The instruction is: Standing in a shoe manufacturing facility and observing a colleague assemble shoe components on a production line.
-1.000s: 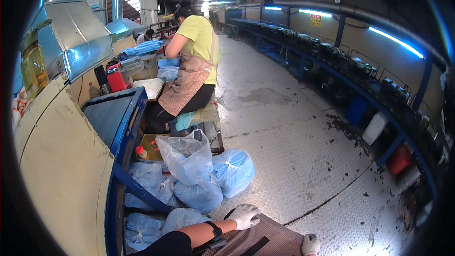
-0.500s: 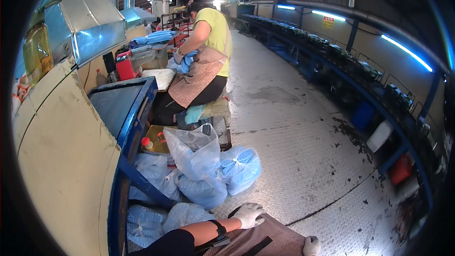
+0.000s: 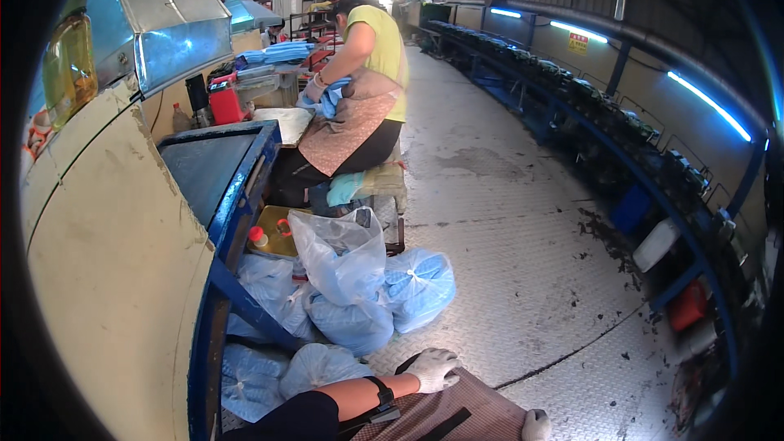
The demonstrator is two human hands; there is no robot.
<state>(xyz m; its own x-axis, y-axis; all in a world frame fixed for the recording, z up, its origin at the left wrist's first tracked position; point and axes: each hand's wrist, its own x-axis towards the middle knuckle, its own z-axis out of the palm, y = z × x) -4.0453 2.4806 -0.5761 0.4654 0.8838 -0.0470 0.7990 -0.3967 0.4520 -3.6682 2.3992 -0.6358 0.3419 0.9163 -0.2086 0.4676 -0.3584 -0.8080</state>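
Note:
My left hand [image 3: 434, 370] wears a white work glove and lies palm down on the brown checked apron [image 3: 469, 408] over my knee. Its fingers drape over the cloth, apart and holding nothing. Of my right hand [image 3: 536, 425], also gloved, only a small part shows at the apron's right edge; its fingers cannot be made out. A dark band with a small device [image 3: 382, 396] sits on my left forearm. Close to that arm lie tied clear bags of blue items [image 3: 320, 366].
A co-worker in a yellow shirt [image 3: 377, 49] sits ahead, handling a blue item [image 3: 331, 100]. More filled bags [image 3: 418, 287] stand by the blue metal frame [image 3: 245, 302]. A cream panel [image 3: 114, 261] borders the left. Along the right runs a long blue-framed line [image 3: 588, 126].
The view has shifted slightly, so the surroundings sit a little further right. My hands stay in place on the apron. The co-worker's hands have moved slightly around the blue item.

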